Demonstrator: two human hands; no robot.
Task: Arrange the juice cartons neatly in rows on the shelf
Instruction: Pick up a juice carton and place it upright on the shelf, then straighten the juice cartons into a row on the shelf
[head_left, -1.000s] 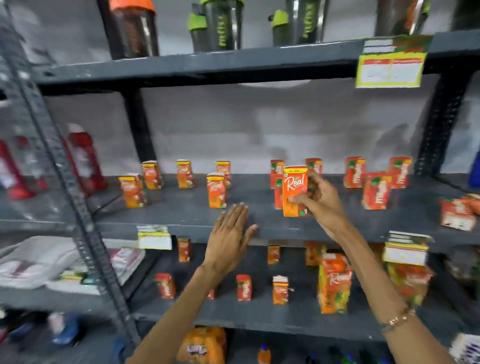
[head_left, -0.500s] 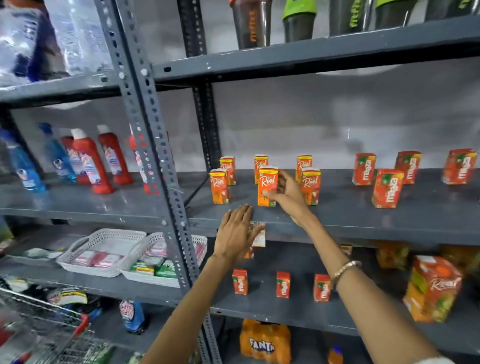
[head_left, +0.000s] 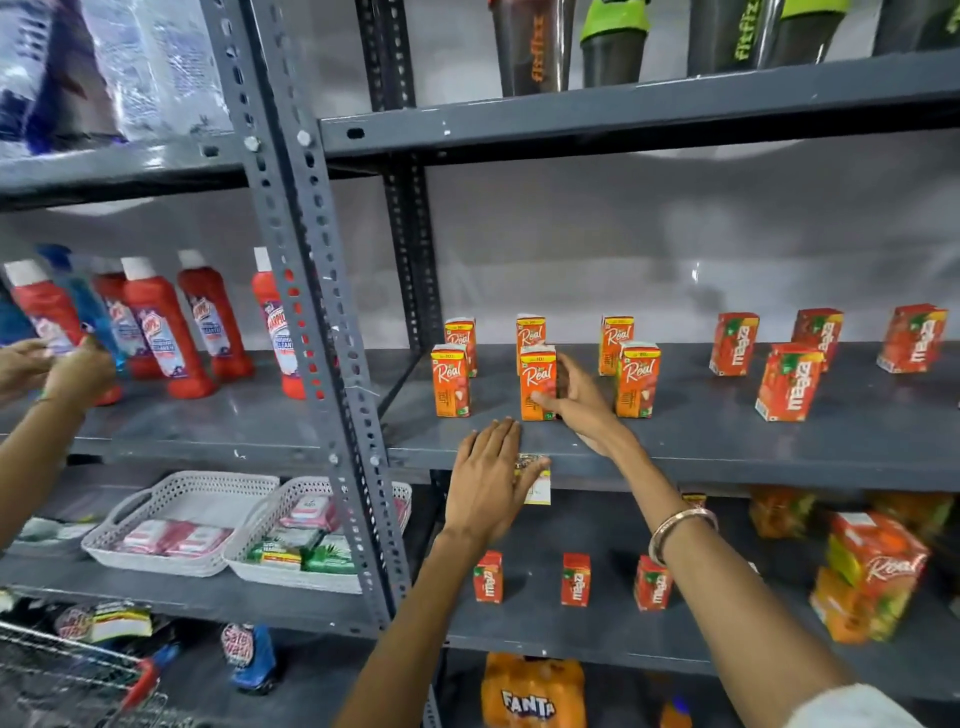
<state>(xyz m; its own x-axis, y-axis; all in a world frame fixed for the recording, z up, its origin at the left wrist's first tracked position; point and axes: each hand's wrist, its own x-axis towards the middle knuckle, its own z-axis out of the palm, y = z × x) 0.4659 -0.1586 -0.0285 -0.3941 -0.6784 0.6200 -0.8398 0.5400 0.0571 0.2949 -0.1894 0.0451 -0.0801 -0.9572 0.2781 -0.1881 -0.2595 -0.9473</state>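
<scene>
the right hand (head_left: 574, 402) holds a grip on the middle front juice carton (head_left: 538, 383), upright on the shelf (head_left: 727, 441); the left hand (head_left: 488, 478) rests flat and released on the shelf's front edge at 6 o'clock. a careless shove could topple the carton behind at 12 o'clock. the smooth grey metal shelf lets cartons slide; neighbours stand well apart.

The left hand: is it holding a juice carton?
No, the left hand lies flat and empty on the shelf edge, below the cartons.

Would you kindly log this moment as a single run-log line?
right hand grips middle front Real carton | left hand flat on shelf edge | carton upright
</scene>
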